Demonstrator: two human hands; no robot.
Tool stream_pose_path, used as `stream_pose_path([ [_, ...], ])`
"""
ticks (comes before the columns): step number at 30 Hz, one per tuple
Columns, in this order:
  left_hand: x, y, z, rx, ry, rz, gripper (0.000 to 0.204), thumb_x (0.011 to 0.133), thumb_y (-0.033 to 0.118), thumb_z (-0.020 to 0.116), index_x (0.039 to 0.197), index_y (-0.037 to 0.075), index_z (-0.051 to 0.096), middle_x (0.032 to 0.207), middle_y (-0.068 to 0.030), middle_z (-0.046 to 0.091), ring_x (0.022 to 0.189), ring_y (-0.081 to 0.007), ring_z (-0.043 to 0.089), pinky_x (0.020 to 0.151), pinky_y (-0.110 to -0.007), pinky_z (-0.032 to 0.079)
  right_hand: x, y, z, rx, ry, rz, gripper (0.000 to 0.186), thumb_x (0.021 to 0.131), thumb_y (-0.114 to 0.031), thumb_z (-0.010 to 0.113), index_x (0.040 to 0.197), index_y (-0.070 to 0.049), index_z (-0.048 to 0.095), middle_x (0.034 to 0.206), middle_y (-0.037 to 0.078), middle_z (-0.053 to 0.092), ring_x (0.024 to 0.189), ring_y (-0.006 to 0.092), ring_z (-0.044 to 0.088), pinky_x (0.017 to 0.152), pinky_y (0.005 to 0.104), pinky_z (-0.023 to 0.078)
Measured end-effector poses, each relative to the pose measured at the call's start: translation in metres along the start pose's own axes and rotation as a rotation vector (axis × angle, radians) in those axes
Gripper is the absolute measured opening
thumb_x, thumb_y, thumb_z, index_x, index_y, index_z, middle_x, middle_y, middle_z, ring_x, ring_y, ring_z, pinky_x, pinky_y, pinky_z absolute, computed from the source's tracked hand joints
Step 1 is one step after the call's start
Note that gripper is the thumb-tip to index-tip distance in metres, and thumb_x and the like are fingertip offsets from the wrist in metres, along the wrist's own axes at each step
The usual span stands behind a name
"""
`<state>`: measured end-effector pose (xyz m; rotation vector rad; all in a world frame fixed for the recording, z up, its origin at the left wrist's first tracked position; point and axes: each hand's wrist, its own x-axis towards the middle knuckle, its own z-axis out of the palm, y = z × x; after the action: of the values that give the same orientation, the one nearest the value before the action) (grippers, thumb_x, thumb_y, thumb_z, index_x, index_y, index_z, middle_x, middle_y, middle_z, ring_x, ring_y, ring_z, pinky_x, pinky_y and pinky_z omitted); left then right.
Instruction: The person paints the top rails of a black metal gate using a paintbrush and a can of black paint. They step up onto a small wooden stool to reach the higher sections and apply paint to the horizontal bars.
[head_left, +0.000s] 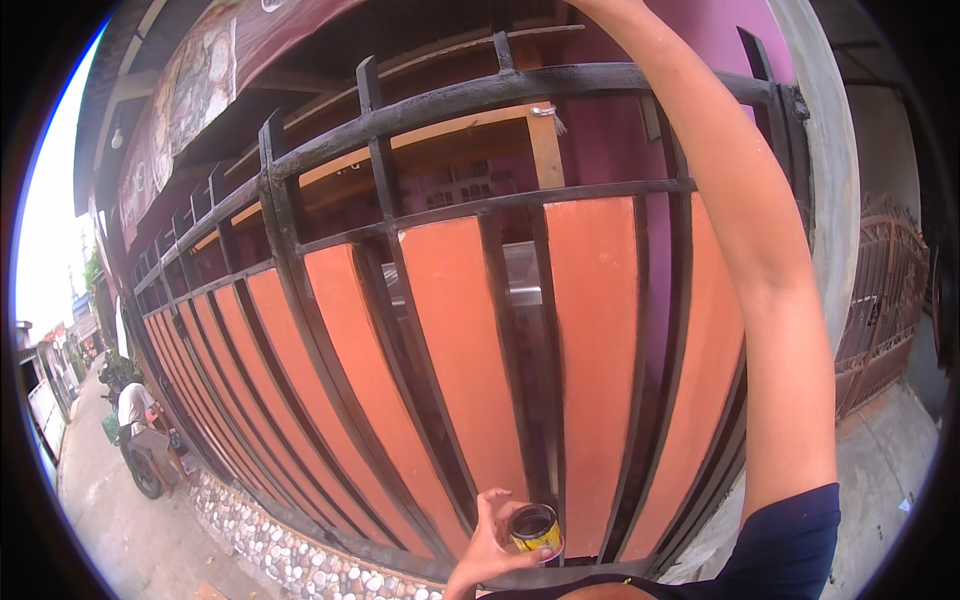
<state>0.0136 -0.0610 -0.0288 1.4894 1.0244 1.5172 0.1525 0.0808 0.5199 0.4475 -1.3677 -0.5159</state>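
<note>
Low in the middle, my left hand (487,548) is closed around a small open paint can (536,532). The can has a yellow label and dark contents, and its rim and inner wall look smeared dark. In front stands a tall fence of black metal bars (460,98) with orange panels (595,330) set between them. My right arm (765,230) stretches up past the top rail on the right side. The right hand lies beyond the upper edge of the picture, so its fingers and anything in them are hidden.
Black uprights stick up above the top rail. A strip of pebbles (300,560) runs along the fence's foot. Down the lane at left, a person (140,415) bends beside a motorbike (146,475). A grey post (835,160) and a brown gate (885,300) stand at right.
</note>
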Motion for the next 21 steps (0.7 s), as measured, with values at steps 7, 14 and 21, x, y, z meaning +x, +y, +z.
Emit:
stream_pose_path([
  [7,0.0,0.003,0.003,-0.018,0.019,-0.047,0.091,0.065,0.005,0.081,0.126,0.007,0.014,0.116,-0.0228,0.052,0.113,-0.0276,0.053,0.1,-0.043,0.042,-0.012,0.022,0.009,0.038,-0.073,0.106,0.026,0.096,-0.022,0.052,0.086,0.001,0.053,0.055,0.016,0.059,0.048,0.0258,0.062,0.046,0.0371,0.048],
  [14,-0.003,0.002,0.002,-0.029,0.037,-0.056,0.091,0.065,0.005,0.08,0.126,0.007,0.013,0.116,-0.0222,0.052,0.111,-0.0277,0.055,0.1,-0.043,0.042,0.005,0.042,0.004,-0.025,0.138,0.062,0.025,0.097,-0.021,0.049,0.088,0.002,0.051,0.056,0.013,0.06,0.046,0.0205,0.063,0.041,0.0326,0.047],
  [21,-0.003,-0.003,0.002,0.005,-0.01,-0.045,0.09,0.066,0.003,0.079,0.126,0.008,0.012,0.118,-0.0226,0.051,0.113,-0.0277,0.053,0.101,-0.042,0.042,-0.028,0.021,-0.021,0.224,0.229,0.34,0.03,0.098,-0.026,0.05,0.083,0.0,0.052,0.058,0.011,0.063,0.045,0.0162,0.061,0.039,0.0266,0.046],
])
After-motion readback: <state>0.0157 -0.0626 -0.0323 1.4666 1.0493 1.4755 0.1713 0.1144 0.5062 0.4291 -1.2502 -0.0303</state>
